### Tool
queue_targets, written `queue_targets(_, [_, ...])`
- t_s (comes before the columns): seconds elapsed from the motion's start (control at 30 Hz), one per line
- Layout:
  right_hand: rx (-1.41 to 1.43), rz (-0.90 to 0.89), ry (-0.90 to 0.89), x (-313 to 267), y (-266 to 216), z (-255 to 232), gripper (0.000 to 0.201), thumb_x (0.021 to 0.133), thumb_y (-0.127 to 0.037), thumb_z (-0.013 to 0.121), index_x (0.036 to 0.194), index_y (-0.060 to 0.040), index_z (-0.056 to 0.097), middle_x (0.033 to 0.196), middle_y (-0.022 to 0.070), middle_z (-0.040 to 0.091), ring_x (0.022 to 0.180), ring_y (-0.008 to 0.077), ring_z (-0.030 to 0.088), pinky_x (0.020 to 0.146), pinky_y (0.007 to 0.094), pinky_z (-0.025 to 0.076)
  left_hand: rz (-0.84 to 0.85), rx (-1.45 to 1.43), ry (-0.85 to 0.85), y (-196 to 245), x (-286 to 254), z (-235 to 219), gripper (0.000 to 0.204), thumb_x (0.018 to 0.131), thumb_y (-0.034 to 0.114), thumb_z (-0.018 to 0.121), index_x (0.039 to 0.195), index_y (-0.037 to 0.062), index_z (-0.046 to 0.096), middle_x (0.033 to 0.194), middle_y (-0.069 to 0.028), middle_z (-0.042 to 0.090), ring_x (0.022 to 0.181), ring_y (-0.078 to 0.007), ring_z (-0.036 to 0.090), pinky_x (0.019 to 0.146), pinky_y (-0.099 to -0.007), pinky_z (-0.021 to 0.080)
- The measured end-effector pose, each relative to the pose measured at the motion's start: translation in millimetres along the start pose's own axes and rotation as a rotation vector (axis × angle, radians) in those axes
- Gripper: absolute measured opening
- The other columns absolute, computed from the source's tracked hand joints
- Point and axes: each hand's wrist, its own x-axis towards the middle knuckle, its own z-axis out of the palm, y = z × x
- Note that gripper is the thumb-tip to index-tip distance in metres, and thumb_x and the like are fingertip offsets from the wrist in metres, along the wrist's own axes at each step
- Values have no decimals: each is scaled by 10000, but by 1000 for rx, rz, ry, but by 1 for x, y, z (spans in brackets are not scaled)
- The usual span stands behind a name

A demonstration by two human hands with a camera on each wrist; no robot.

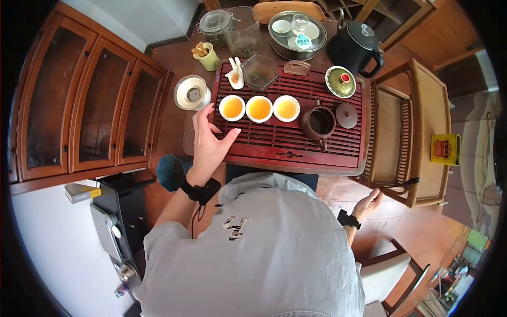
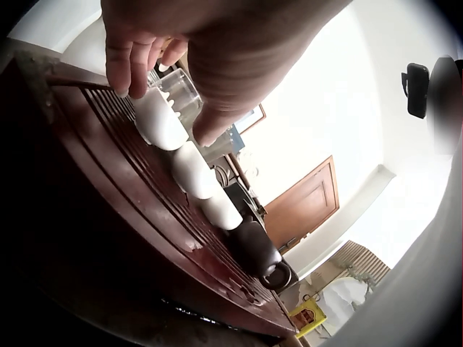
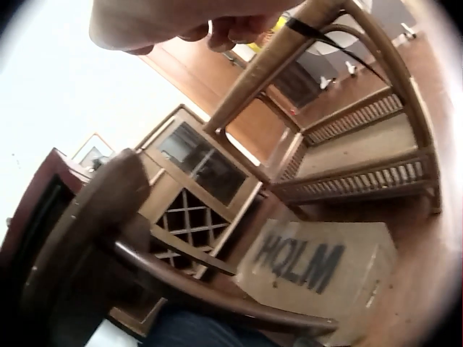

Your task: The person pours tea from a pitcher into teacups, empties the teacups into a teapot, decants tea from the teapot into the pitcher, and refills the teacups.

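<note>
Three white cups of amber tea stand in a row on a dark red slatted tea tray (image 1: 253, 150). My left hand (image 1: 210, 145) reaches to the leftmost cup (image 1: 232, 108), fingers at its left side and thumb at its near edge. In the left wrist view, that cup (image 2: 159, 119) sits between the spread thumb and fingers. The middle cup (image 1: 259, 109) and right cup (image 1: 287, 109) are beside it. A dark clay teapot (image 1: 320, 121) stands uncovered, its lid (image 1: 347, 115) to the right. My right hand (image 1: 368, 204) hangs loosely curled off the tray, holding nothing.
A glass cup with a strainer (image 1: 193, 94) stands left of the tray. Behind are a hexagonal clear container (image 1: 261, 72), a lidded patterned bowl (image 1: 340, 82), a black kettle (image 1: 355, 47) and a round pan of cups (image 1: 297, 34). Right stands a rattan cart (image 1: 393, 132).
</note>
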Motion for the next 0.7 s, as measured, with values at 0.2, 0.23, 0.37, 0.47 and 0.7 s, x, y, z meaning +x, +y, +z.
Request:
queue_targets(0.2, [569, -94, -121, 21, -93, 6, 320, 1044, -235, 484, 780, -59, 520, 686, 10, 506, 551, 60, 379, 497, 237, 278, -25, 16, -114, 4, 16, 1, 897, 742, 155, 872, 1473, 17, 371, 1323, -174, 479, 814, -195, 588, 739, -307, 539])
queue_targets(0.23, [646, -139, -183, 21, -108, 6, 330, 1044, -232, 489, 764, -59, 506, 684, 15, 512, 547, 59, 374, 492, 236, 272, -23, 13, -101, 2, 17, 3, 873, 747, 139, 867, 1465, 14, 388, 1311, -164, 496, 785, -181, 596, 719, -300, 541])
queue_targets(0.37, [835, -294, -423, 24, -149, 10, 267, 996, -124, 505, 745, -34, 495, 714, 48, 545, 583, 93, 423, 530, 250, 322, -28, 4, -127, -2, 21, 8, 786, 766, 117, 852, 1431, 9, 448, 1294, -142, 510, 721, -156, 592, 688, -288, 541])
queue_targets(0.47, [926, -268, -576, 22, -166, 23, 152, 929, -29, 552, 779, -4, 537, 753, 53, 576, 630, 111, 491, 573, 244, 391, -45, 24, -111, -2, 24, 11, 784, 766, 119, 855, 1431, 10, 455, 1276, -136, 513, 728, -152, 594, 691, -290, 541])
queue_targets(0.7, [838, -258, -801, 10, -166, 47, 179, 878, -2, 645, 739, -4, 532, 685, 64, 569, 601, 145, 496, 562, 281, 397, 0, 84, -77, -12, 30, 16, 715, 775, 111, 849, 1404, 39, 519, 1220, -91, 515, 692, -102, 558, 655, -250, 510])
